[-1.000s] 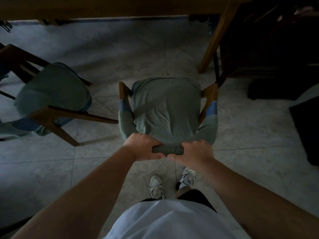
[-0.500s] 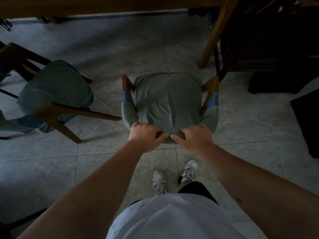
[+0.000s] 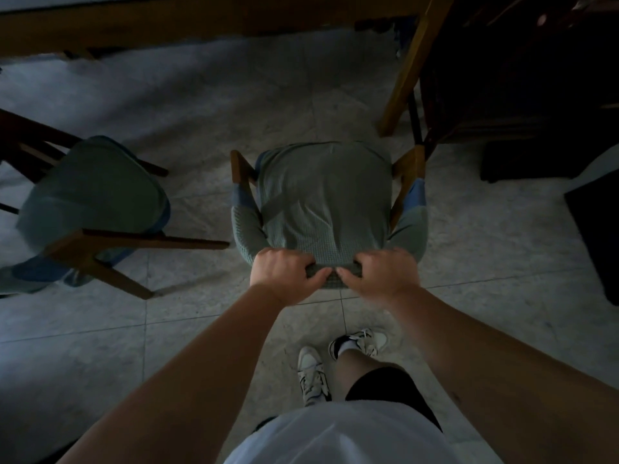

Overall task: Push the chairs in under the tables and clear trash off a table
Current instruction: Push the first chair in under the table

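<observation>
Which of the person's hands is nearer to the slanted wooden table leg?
Right. The right hand grips the chair back on the side below the table leg; the left hand grips it further left, away from that leg.

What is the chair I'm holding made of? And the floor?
The chair looks like a brown wooden frame, seen at its arms, dressed in a soft green fabric cover with a waffle-like weave and wrinkles. The floor seems to be pale stone or ceramic tile: mottled, slightly shiny, with thin joint lines.
</observation>
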